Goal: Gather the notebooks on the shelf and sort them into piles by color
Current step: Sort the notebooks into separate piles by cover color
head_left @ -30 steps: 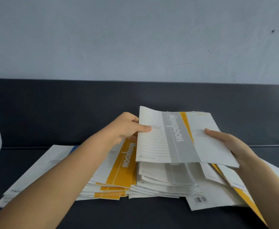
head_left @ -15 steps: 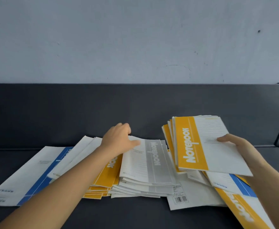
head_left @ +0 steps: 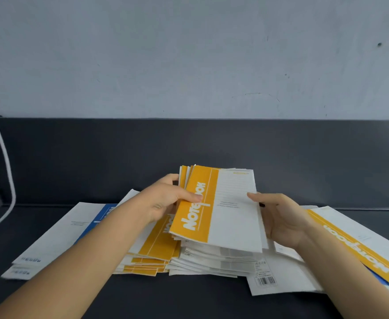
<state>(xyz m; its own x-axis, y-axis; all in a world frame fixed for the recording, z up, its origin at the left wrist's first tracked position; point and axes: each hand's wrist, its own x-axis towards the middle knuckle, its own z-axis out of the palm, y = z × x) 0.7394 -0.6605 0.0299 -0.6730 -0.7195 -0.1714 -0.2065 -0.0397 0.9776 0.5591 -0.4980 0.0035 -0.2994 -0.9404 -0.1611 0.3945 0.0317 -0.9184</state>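
Observation:
Both hands hold a small stack of yellow-banded notebooks (head_left: 221, 212) lifted above the shelf. My left hand (head_left: 168, 199) grips its left edge, thumb on the yellow band. My right hand (head_left: 278, 217) holds the right edge, thumb on the white cover. Below lie a yellow pile (head_left: 152, 252) and a grey-banded pile (head_left: 214, 261). Blue-banded notebooks (head_left: 62, 236) lie spread at the left. At the right, a loose yellow notebook (head_left: 359, 245) rests on others.
The dark shelf (head_left: 189, 298) has a dark back panel (head_left: 189, 146) below a pale wall. A white cable (head_left: 4, 169) hangs at the far left. A notebook with a barcode (head_left: 271, 279) lies face down at the front right.
My left hand left the grey notebook on the grey pile and took hold of the yellow stack's left edge. The yellow stack shifted left over the piles.

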